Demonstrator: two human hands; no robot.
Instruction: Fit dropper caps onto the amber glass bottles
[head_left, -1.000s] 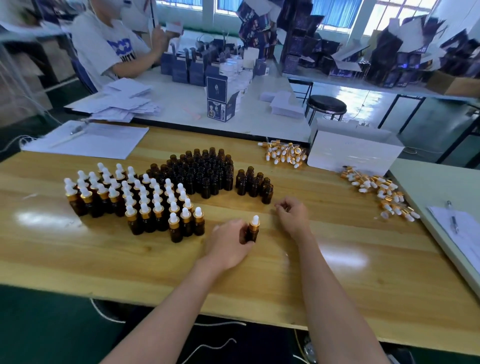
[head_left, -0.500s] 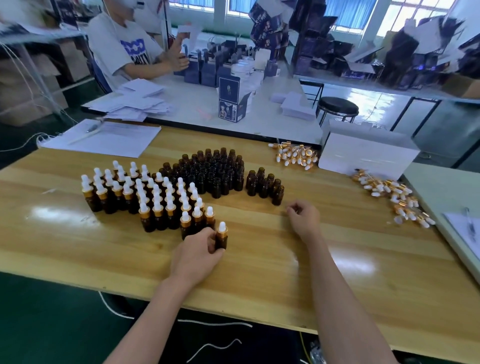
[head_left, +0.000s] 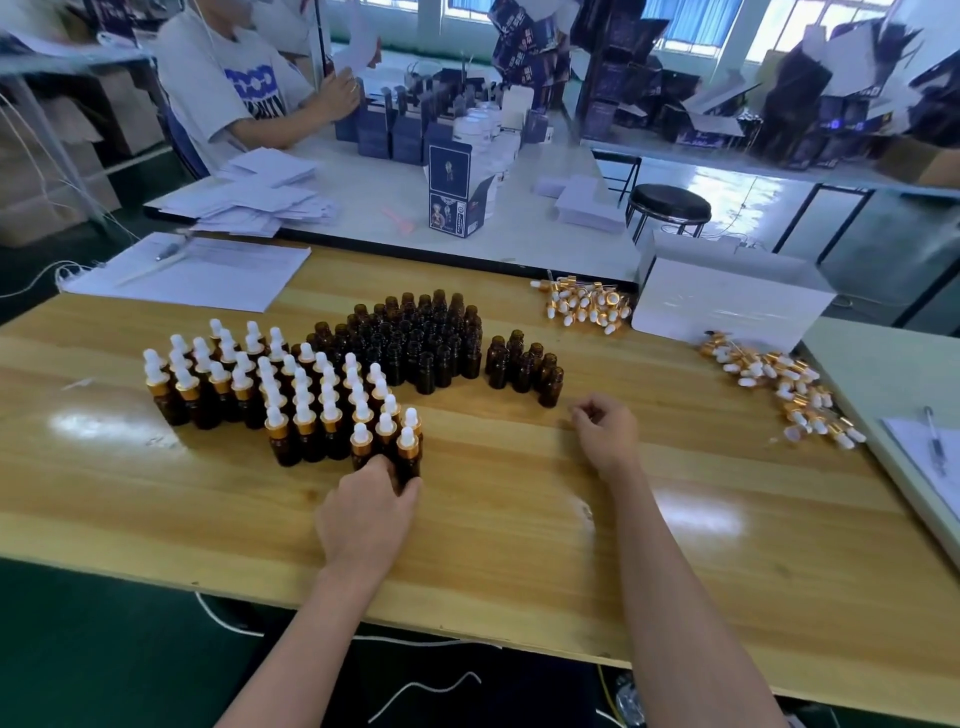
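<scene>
— Wooden table (head_left: 467, 561) fills the foreground, two bare forearms reaching in over it. Where's the action?
— Watch the left hand (head_left: 366, 512), at the near right corner of the capped block (head_left: 291, 395). Its fingers and thumb wrap round the base of a capped bottle (head_left: 409, 457), which is upright on the wood and tight against the block's front row.
— And the other one?
— There's the right hand (head_left: 605, 431), down on the wood well to the right of the block. Its fingers are loosely curled and nothing shows in them.
— Stock?
— Just behind the block, against its far right side, there's a packed crowd of bare bottles (head_left: 415, 343), necks open. A smaller cluster (head_left: 524, 366) stands apart, further right.
— Supplies?
— Loose gold-collared caps (head_left: 779, 384) are heaped far right of the block. A second heap (head_left: 582, 304) lies beyond and right of the block, beside a white box (head_left: 727, 304).
— Anything left?
— Paper (head_left: 208, 270) with a pen on it, beyond the block's left end. Farther back, a person (head_left: 228, 88) sits at a white table.
</scene>
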